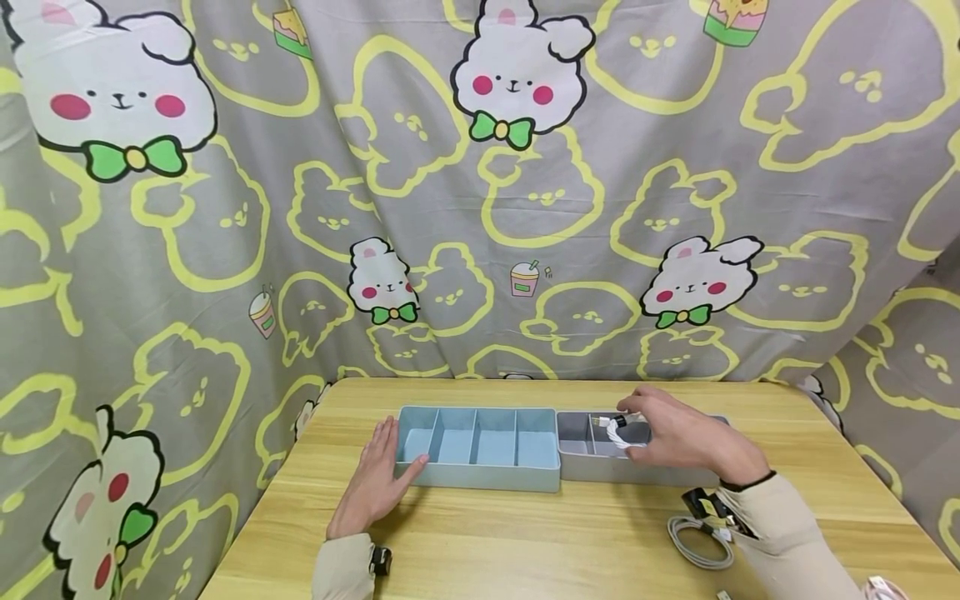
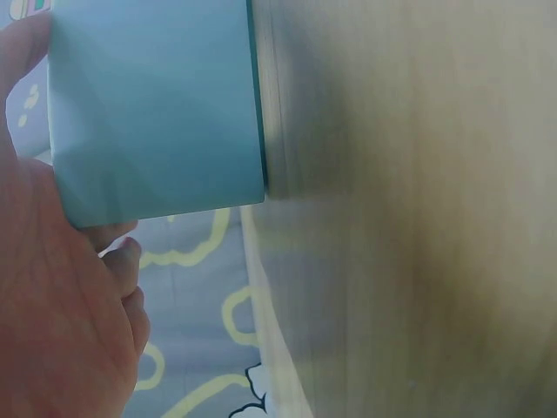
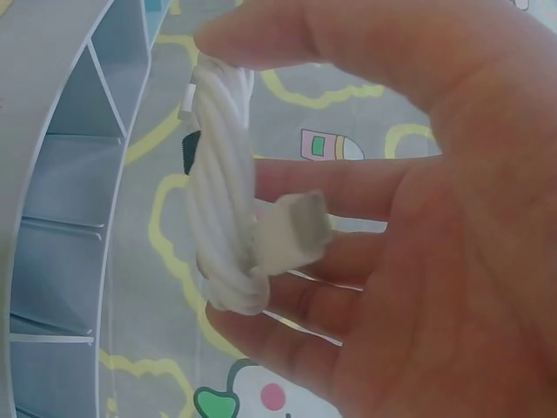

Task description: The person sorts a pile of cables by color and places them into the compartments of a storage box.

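A coiled white charging cable (image 1: 617,433) is pinched between the thumb and fingertips of my right hand (image 1: 671,429), above the grey divided box (image 1: 600,468). In the right wrist view the coil (image 3: 222,183) shows a white plug (image 3: 296,231) and a dark band. My left hand (image 1: 375,475) rests against the left end of the light blue divided box (image 1: 480,477), its fingers extended along the side and the thumb at the front rim. The left wrist view shows that box's wall (image 2: 157,113) beside the palm. My right hand hides part of the grey box.
Both boxes stand end to end on the wooden table (image 1: 495,542). A coiled grey cable (image 1: 701,546) lies near my right forearm, and a pinkish cable (image 1: 883,588) is at the lower right edge. A patterned curtain (image 1: 525,208) hangs behind the table and along its sides.
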The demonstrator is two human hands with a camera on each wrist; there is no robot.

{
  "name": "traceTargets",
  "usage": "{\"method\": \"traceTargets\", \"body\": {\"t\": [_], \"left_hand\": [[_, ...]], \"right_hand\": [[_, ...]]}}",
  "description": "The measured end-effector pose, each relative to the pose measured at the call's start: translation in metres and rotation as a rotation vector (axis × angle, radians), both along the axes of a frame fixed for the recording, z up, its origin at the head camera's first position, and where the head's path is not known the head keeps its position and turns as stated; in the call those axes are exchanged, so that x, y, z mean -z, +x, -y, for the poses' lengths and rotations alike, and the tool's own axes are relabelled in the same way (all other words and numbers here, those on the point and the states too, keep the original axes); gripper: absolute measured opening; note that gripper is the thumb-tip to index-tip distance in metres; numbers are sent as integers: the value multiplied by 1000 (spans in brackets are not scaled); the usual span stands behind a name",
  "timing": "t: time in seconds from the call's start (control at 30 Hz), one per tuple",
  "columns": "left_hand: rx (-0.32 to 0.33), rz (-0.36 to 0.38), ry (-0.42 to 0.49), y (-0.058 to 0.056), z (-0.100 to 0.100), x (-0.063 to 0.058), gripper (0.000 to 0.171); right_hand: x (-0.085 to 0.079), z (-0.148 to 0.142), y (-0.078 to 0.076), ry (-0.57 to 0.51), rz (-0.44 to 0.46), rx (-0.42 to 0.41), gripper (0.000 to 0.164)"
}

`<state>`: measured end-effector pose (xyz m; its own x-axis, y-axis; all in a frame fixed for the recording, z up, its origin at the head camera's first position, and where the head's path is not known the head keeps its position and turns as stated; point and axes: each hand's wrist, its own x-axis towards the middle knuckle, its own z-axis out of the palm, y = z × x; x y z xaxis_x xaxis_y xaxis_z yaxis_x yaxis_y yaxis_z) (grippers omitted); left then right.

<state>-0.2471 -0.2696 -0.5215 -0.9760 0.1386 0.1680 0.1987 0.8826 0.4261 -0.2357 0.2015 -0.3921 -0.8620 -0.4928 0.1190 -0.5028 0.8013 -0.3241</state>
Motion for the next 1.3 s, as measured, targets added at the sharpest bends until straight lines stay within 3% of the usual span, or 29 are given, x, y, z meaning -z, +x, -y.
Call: {"method": "traceTargets", "body": {"t": [0.67,1.3], "left_hand": [[-5,15,20,2,1,0,96],[2,10,11,2,0,0,96]], "right_hand": [[3,6,-8,-23,-39,-4,57],[1,19,-18,10,-18,-32,56]]}}
